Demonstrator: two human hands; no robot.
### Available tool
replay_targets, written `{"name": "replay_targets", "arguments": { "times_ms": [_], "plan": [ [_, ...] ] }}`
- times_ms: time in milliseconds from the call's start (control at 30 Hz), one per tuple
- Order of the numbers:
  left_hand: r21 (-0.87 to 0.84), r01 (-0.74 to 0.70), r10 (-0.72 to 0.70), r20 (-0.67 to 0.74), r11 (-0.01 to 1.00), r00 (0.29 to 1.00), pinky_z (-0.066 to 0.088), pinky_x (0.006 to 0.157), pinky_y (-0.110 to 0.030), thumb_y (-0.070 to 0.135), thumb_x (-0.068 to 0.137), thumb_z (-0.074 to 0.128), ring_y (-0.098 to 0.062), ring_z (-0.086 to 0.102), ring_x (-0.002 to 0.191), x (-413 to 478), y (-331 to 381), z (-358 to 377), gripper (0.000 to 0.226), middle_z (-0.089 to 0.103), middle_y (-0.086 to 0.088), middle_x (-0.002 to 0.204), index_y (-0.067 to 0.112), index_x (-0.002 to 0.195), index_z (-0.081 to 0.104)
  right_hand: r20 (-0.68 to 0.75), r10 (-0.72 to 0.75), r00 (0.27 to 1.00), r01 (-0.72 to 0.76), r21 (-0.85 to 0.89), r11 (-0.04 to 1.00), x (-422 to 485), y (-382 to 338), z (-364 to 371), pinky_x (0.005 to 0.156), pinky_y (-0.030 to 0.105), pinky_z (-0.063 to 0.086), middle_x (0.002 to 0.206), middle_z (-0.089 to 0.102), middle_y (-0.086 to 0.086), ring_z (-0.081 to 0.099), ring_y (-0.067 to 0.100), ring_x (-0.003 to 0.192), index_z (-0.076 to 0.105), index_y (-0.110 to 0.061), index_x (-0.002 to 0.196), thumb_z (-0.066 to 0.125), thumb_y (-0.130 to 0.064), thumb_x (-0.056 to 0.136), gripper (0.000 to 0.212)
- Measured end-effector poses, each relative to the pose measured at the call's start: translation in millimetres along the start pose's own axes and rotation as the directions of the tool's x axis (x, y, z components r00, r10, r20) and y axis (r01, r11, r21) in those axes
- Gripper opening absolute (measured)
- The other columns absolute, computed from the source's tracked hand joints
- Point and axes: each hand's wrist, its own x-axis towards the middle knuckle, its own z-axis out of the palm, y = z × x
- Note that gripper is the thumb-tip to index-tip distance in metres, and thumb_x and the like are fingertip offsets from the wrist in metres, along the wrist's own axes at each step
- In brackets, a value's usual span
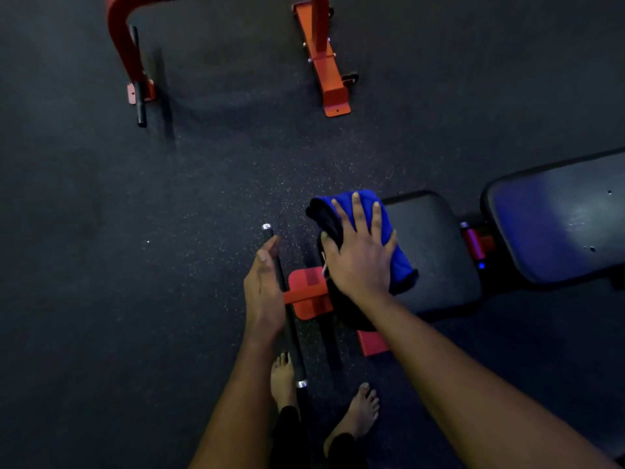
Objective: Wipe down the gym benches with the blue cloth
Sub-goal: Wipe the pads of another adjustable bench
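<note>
Right hand (358,255) lies flat on the folded blue fabric cloth (399,258), fingers straight and spread, pressing it onto the left end of the black padded bench seat (436,258). The bench's long axis runs rightward from the fingers toward the larger black back pad (558,214), so the next sweep likely goes that way. Left hand (263,289) has its fingers straight and together beside the thin black metal bar (291,330); contact unclear.

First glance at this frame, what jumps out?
The blue cloth, pressed flat under the right hand on the black seat pad, centre-right. Orange frames stand out on the dark floor at the top; the left hand is open beside a black bar.
</note>
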Motion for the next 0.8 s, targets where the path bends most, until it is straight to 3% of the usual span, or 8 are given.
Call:
{"name": "replay_targets", "arguments": {
  "times_ms": [67,200,433,600,733,800],
  "plan": [
    [0.023,-0.004,0.004,0.015,1.0,1.0,0.036,0.107,-0.023,0.084,0.082,0.023,-0.006,0.05,0.13,-2.2,1.8,2.0,0.093,0.054,0.0,0.141,0.017,0.139,0.052,-0.04,-0.035,0.999,0.036,0.0,0.999,-26.6,10.3,-1.2,0.118,0.059,0.013,0.165,-0.003,-0.012,-0.005,0.019,0.152,0.008,-0.042,0.155,0.034,-0.056,0.097,0.065],
    [0.033,0.027,-0.028,0.03,0.999,0.999,0.037,0.107,-0.024,0.071,0.087,0.021,-0.003,0.05,0.129,-7.2,7.1,8.7,0.082,0.055,0.003,0.14,0.016,0.139,0.052,-0.014,-0.073,0.997,0.073,-0.039,0.997,-94.1,33.2,3.2,0.118,0.057,0.017,0.164,-0.007,-0.013,-0.007,0.016,0.152,0.0,-0.042,0.155,0.042,-0.053,0.093,0.075],
    [0.066,0.035,-0.038,0.044,0.997,0.998,0.038,0.112,-0.034,0.061,0.095,0.02,-0.003,0.052,0.127,-14.8,0.5,16.7,0.071,0.057,0.002,0.138,0.015,0.139,0.053,-0.015,0.045,0.999,-0.044,0.01,0.999,-22.4,3.4,0.5,0.116,0.064,0.014,0.165,-0.003,-0.008,-0.003,0.026,0.152,0.002,-0.04,0.155,0.033,-0.056,0.094,0.07],
    [0.061,0.022,-0.025,0.052,0.998,0.998,0.041,0.109,-0.033,0.066,0.092,0.022,-0.003,0.054,0.124,-20.3,6.1,21.9,0.074,0.06,0.003,0.134,0.018,0.136,0.056,-0.065,0.001,0.998,0.0,0.025,1.0,-76.7,18.6,4.3,0.118,0.058,0.014,0.165,-0.004,-0.008,-0.004,0.022,0.152,0.0,-0.038,0.156,0.038,-0.053,0.094,0.074],
    [0.108,-0.016,0.011,0.048,0.994,0.999,0.04,0.109,-0.033,0.066,0.093,0.02,-0.005,0.053,0.126,-27.1,11.2,25.3,0.075,0.06,0.001,0.135,0.016,0.137,0.056,0.008,0.041,0.999,-0.041,0.085,0.996,-68.6,10.8,-1.2,0.116,0.061,0.005,0.164,-0.013,-0.01,-0.012,0.022,0.151,-0.003,-0.04,0.155,0.037,-0.064,0.092,0.078],
    [0.164,-0.058,0.06,-0.007,0.985,0.998,0.041,0.107,-0.031,0.06,0.096,0.021,-0.007,0.054,0.124,-25.8,20.7,31.9,0.069,0.061,0.0,0.133,0.016,0.134,0.058,0.169,0.019,0.985,-0.058,0.228,0.972,-48.4,12.4,-10.6,0.116,0.055,-0.004,0.163,-0.014,-0.015,-0.018,0.013,0.149,0.004,-0.044,0.154,0.033,-0.071,0.09,0.075]
  ]
}}
